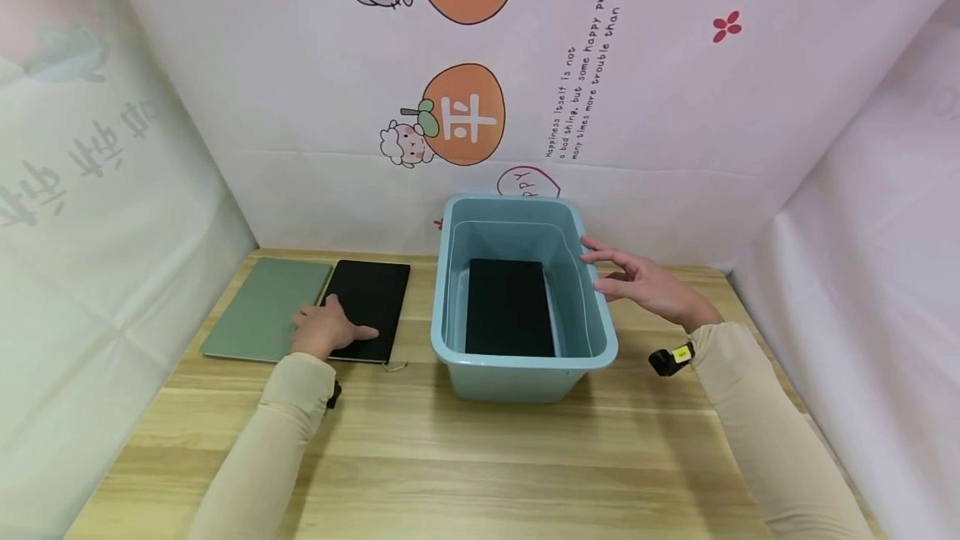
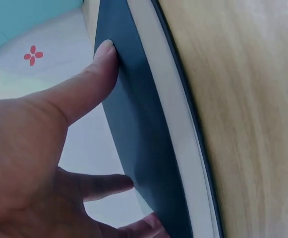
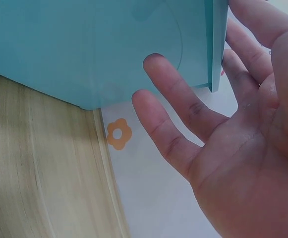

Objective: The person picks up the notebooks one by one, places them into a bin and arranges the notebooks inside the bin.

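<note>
A black notebook [image 1: 382,298] lies on the table, its cream page edges facing the left wrist camera. My left hand [image 1: 326,329] is over it, thumb [image 2: 101,69] resting on the cover and the other fingers spread toward its left edge. A green notebook [image 1: 262,311] lies beside it, partly under those fingers. At the blue plastic tub [image 1: 495,377], my right hand [image 1: 648,282] touches the right rim with thumb and fingertips. Two of its fingers [image 3: 168,84] stretch loosely outside the tub wall. Inside the tub lies another black notebook [image 1: 508,307].
The wooden table [image 1: 450,473] backs onto a white printed sheet [image 1: 300,65], with white sheets on both sides. A thin cord [image 1: 396,367] sticks out from the black notebook's near edge. Each wrist carries a small black camera.
</note>
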Demonstrator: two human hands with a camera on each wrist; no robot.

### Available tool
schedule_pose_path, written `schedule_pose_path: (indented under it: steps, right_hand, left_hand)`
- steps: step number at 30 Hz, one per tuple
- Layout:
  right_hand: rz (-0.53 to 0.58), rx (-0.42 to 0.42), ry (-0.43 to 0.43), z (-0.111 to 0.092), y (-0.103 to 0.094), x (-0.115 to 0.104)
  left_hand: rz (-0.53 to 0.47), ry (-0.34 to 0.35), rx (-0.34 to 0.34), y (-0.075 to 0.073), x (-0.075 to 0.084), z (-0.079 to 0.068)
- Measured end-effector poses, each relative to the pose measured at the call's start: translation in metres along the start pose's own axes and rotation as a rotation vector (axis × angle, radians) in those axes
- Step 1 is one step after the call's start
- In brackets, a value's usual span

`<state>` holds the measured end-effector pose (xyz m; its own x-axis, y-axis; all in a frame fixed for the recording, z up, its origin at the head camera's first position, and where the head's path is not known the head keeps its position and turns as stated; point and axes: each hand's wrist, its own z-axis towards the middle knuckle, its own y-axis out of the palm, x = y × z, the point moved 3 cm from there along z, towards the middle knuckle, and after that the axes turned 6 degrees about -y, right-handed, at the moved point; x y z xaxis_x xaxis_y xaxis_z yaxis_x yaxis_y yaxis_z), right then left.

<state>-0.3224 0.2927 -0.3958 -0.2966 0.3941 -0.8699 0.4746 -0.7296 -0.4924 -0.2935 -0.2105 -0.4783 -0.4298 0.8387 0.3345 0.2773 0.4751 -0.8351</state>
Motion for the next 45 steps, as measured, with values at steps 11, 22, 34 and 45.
schedule_pose_path:
  steps: [11, 22, 34, 45]
  right_hand:
    - [0.008, -0.009, -0.004, 0.001, 0.0, -0.001]
    - [-0.001, -0.001, 0.005, 0.0, 0.0, 0.0]
    - [-0.015, 0.014, 0.001, -0.001, 0.001, 0.0]
    - [-0.005, 0.014, -0.005, 0.0, 0.002, 0.0]
  left_hand:
    - [-0.05, -0.063, 0.049, -0.01, -0.008, 0.006]
    - [-0.063, -0.046, 0.126, -0.011, -0.012, 0.009]
    - [-0.192, 0.099, 0.22, -0.018, -0.012, 0.0]
    - [-0.346, 0.142, 0.217, -0.025, -0.015, 0.002]
